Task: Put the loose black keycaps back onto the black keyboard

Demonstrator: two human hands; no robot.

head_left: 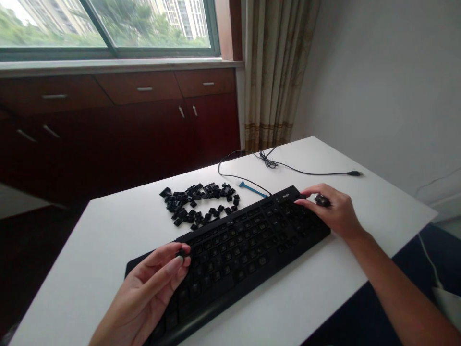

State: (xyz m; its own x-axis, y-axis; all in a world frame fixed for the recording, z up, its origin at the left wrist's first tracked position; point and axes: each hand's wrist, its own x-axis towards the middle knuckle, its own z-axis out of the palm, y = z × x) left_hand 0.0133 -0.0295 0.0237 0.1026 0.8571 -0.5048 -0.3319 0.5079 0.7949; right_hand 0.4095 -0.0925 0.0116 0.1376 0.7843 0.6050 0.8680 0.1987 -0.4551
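A black keyboard (230,250) lies at a slant across the white table, with many of its key positions bare of caps. Over its left part, my left hand (151,283) pinches a small black keycap (180,253) between thumb and fingertips. At the far right end, my right hand (336,209) is closed on a small dark-handled tool (322,200). The tool's glossy rounded end shows between the fingers, while its tip is hard to make out against the keyboard. Loose black keycaps (176,204) lie scattered in a rough ring behind the keyboard.
On the white table (72,269), a blue plastic tool (252,189) lies behind the keyboard. The keyboard's cable (268,161) is partly bundled and ends in a USB plug (355,173) near the right edge. Beyond are wooden cabinets (144,125) and a curtain (277,72).
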